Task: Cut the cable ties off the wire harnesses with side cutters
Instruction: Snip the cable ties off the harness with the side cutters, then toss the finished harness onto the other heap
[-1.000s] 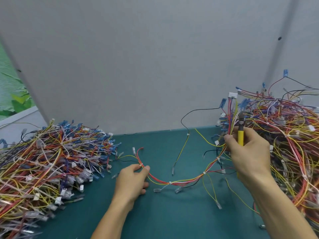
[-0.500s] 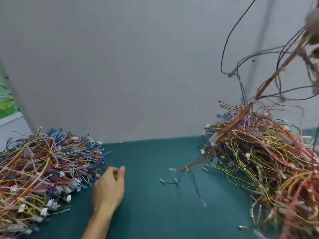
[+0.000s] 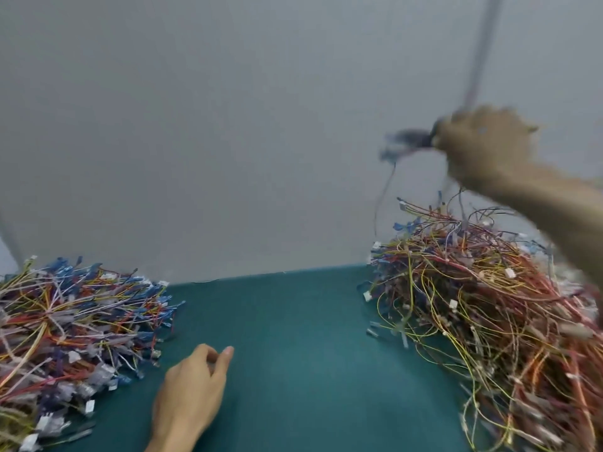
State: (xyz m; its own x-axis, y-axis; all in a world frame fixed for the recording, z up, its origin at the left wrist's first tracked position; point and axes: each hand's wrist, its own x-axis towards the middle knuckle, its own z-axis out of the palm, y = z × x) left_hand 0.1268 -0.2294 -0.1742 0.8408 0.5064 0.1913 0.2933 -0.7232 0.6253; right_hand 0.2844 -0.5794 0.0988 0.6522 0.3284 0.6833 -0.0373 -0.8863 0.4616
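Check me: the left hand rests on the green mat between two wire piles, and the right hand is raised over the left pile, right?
Not quite. The head view shows the right hand, gripping blurred wires, raised over the right pile, not the left one. The left hand does rest on the green mat.

Nothing written can be read here: no text, label, brand, number or sign. The small white tabs (image 3: 510, 273) scattered through the wire harnesses (image 3: 489, 305) show no legible print (they are too small and too blurred to make any out).
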